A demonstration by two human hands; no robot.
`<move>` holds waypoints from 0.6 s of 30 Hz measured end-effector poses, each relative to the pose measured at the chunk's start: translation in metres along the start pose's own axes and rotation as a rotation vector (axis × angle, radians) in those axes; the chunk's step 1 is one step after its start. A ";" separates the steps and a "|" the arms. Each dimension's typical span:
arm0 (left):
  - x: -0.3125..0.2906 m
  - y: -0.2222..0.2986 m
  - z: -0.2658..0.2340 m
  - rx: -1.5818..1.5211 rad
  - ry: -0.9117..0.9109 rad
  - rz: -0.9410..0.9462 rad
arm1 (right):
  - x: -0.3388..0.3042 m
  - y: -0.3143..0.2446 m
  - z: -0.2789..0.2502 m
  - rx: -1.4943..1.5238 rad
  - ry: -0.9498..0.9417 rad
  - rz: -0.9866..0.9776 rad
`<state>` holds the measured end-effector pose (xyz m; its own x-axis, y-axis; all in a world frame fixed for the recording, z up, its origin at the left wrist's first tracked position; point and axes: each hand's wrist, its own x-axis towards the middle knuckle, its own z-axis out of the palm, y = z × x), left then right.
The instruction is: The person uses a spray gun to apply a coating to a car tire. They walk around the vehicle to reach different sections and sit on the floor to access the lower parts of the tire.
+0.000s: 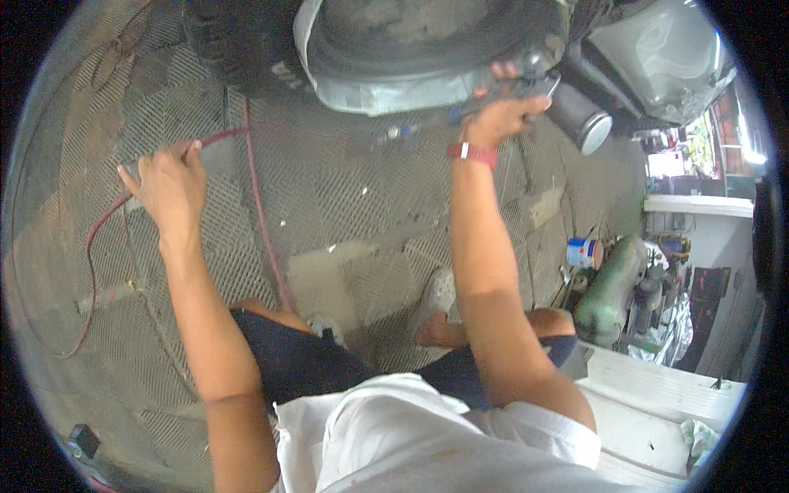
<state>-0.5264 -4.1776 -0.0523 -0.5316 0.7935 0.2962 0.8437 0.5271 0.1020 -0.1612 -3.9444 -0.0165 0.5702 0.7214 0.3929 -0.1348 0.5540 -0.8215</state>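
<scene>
My left hand [171, 185] is closed around a thin red air hose [220, 135] at the left, above the ridged floor. From there the hose runs right, blurred, toward the tool in my right hand. My right hand [500, 117] grips a spray gun [542, 87] with a blue and silver hose fitting trailing left; motion smears its outline. Close to that hand is a dark cylinder with a pale end [590, 130]; whether it belongs to the gun I cannot tell. Just beyond the gun stands a large rounded vehicle part [370, 97] with a pale rim and dark hollow.
Patterned floor tiles [222, 214] lie beneath me, crossed by the hose. A glossy grey panel [657, 57] is at the upper right. Toward the right stand a paint can [584, 253], a green tank [612, 292] and a white ribbed panel [633, 403].
</scene>
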 end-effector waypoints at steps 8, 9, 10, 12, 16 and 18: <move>-0.006 0.009 0.013 -0.099 -0.070 0.071 | -0.003 0.004 0.004 -0.171 0.057 -0.085; -0.009 0.009 0.021 -0.116 -0.101 0.105 | -0.005 0.004 0.005 -0.152 0.000 -0.116; -0.012 0.009 0.030 -0.131 -0.131 0.135 | -0.005 0.002 0.009 -0.130 -0.059 -0.145; -0.017 0.011 0.040 -0.127 -0.213 0.173 | -0.010 -0.003 0.016 -0.114 -0.220 -0.194; -0.019 0.021 0.057 -0.110 -0.415 0.185 | -0.037 -0.017 0.026 -0.101 -0.568 -0.204; -0.019 0.022 0.064 -0.116 -0.493 0.187 | -0.048 -0.027 0.032 -0.151 -0.716 -0.240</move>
<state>-0.5023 -4.1616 -0.1163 -0.3204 0.9340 -0.1583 0.9152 0.3483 0.2027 -0.2110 -3.9809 0.0002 -0.1008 0.7100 0.6970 0.0681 0.7038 -0.7071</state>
